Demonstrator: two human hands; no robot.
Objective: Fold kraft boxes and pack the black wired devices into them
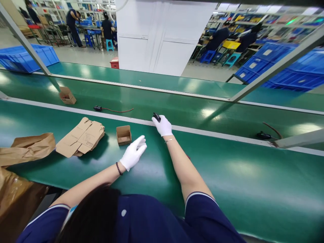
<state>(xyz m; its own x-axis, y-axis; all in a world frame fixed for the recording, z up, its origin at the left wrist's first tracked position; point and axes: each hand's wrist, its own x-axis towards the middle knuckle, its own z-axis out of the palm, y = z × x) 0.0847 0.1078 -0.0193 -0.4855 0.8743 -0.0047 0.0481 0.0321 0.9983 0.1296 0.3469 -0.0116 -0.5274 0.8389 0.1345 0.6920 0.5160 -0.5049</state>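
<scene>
- black part at the far edge of the near green bench, right by the pale rail; clutched in the right hand, fingers clenched round it, only the top pokes out of the white glove.
- left hand at about 7 o'clock from the part, gloved, fingers stretched flat and released, grasping nothing, hovering just over the bench.
- small open box at 9 o'clock from the left hand's fingertips, near but not touching; looks empty inside as far as visible.
- stack of flat cartons further out at 9 o'clock, unfolded, lying on the bench.
- brown paper bag beyond that at the bench's left end, crumpled.
- progress, judged: part picked up and in hand, one box made up and waiting, part not yet in it; flat cartons not yet folded, so most of the packing looks left.
- belt past the rail: another black part with a red wire at 10 o'clock from the right hand, well apart; a second open box further out at 10 o'clock.
- one more black part with wire at 3 o'clock on the belt, far right.
- blue crates at 1 o'clock and one at 10 o'clock beyond the belt; other people at tables far back, small.
</scene>
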